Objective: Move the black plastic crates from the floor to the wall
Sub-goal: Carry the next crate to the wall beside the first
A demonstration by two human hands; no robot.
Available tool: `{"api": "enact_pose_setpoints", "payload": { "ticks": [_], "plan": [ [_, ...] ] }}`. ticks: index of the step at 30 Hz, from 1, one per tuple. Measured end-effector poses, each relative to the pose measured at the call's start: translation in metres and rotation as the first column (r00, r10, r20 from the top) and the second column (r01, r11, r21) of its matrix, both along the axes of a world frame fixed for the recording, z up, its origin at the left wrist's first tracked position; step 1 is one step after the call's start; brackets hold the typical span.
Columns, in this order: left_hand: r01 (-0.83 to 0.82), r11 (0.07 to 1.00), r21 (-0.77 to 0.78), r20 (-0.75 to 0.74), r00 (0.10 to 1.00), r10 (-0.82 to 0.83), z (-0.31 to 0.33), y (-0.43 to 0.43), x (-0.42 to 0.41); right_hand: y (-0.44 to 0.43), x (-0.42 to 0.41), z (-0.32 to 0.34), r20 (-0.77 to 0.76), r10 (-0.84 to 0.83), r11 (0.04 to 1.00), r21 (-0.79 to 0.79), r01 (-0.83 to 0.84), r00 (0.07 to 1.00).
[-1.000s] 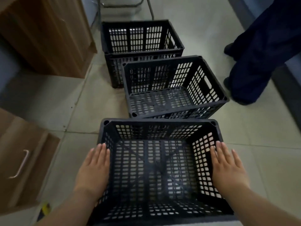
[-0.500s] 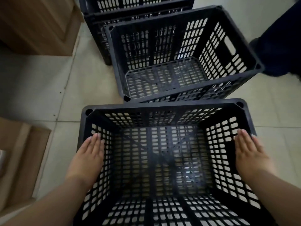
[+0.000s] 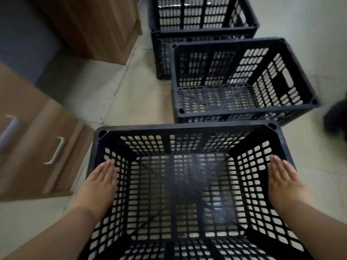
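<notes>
An empty black slotted crate (image 3: 187,128) fills the lower middle of the head view, its open top facing me. My left hand (image 3: 99,186) lies flat against the outside of its left wall. My right hand (image 3: 285,184) presses flat on the outside of its right wall, so the crate is clamped between both palms. A second black crate (image 3: 234,41) sits tilted on the floor just beyond it, almost touching its far rim. Farther back stands a third black crate (image 3: 202,32), which seems to rest on top of another.
A wooden drawer unit (image 3: 28,147) with metal handles stands close on the left. A taller wooden cabinet (image 3: 93,25) is at the upper left. Another person's dark shoe (image 3: 336,121) shows at the right edge. The floor (image 3: 131,91) is pale tile.
The view has swung to the right, bringing the drawer unit back in on the left. The crate stays clamped between my palms and looks slightly nearer. The other person's legs have mostly left the frame.
</notes>
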State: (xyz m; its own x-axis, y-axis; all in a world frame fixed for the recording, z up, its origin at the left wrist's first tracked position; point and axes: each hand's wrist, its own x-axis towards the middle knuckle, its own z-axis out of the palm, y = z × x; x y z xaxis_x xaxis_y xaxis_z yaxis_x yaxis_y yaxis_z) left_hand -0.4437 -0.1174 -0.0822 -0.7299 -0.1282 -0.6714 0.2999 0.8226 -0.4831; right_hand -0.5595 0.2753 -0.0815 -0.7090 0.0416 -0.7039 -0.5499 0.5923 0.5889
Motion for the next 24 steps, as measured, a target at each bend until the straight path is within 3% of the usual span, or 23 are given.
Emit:
{"api": "enact_pose_setpoints", "payload": {
  "ticks": [4, 6, 8, 9, 12, 14, 16, 17, 18, 20, 22, 24],
  "plan": [
    [-0.194, 0.981, 0.001, -0.041, 0.980, 0.194, 0.034, -0.029, 0.080, -0.038, 0.023, 0.026, 0.064, 0.174, 0.982, -0.092, -0.168, 0.983],
    [-0.276, 0.961, 0.001, -0.053, 0.960, 0.276, 0.057, -0.042, 0.128, -0.060, 0.041, 0.041, 0.068, 0.366, 0.925, -0.139, -0.354, 0.928],
    [-0.359, 0.933, -0.003, -0.056, 0.932, 0.358, 0.080, -0.053, 0.178, -0.083, 0.059, 0.051, -0.068, 0.416, 0.808, -0.430, -0.403, 0.907],
    [-0.396, 0.918, -0.007, -0.062, 0.917, 0.394, 0.089, -0.060, 0.205, -0.096, 0.066, 0.053, -0.139, 0.467, 0.737, -0.484, -0.471, 0.873],
    [-0.489, 0.872, -0.031, -0.075, 0.871, 0.486, 0.114, -0.079, 0.284, -0.144, 0.102, 0.069, -0.279, 0.612, 0.525, -0.555, -0.645, 0.740],
    [-0.554, 0.832, -0.039, -0.082, 0.831, 0.550, 0.128, -0.093, 0.335, -0.192, 0.131, 0.092, -0.232, 0.705, 0.504, -0.501, -0.704, 0.670],
    [-0.612, 0.789, -0.043, -0.085, 0.790, 0.608, 0.140, -0.107, 0.379, -0.224, 0.157, 0.093, -0.248, 0.858, 0.320, -0.428, -0.845, 0.451],
    [-0.636, 0.770, -0.044, -0.080, 0.771, 0.632, 0.145, -0.114, 0.400, -0.245, 0.171, 0.101, -0.155, 0.828, 0.452, -0.385, -0.805, 0.539],
    [-0.661, 0.749, -0.047, -0.071, 0.750, 0.658, 0.150, -0.121, 0.418, -0.265, 0.182, 0.103, -0.101, 0.796, 0.519, -0.393, -0.759, 0.597],
    [-0.708, 0.705, -0.042, -0.049, 0.706, 0.707, 0.155, -0.137, 0.453, -0.301, 0.205, 0.098, -0.156, 0.810, 0.426, -0.506, -0.750, 0.565],
    [-0.750, 0.661, -0.035, -0.043, 0.662, 0.748, 0.155, -0.156, 0.485, -0.336, 0.224, 0.089, -0.247, 0.851, 0.262, -0.564, -0.783, 0.463],
    [-0.770, 0.637, -0.035, -0.038, 0.638, 0.769, 0.153, -0.178, 0.515, -0.373, 0.246, 0.090, -0.276, 0.855, 0.228, -0.560, -0.796, 0.439]
  ]
}}
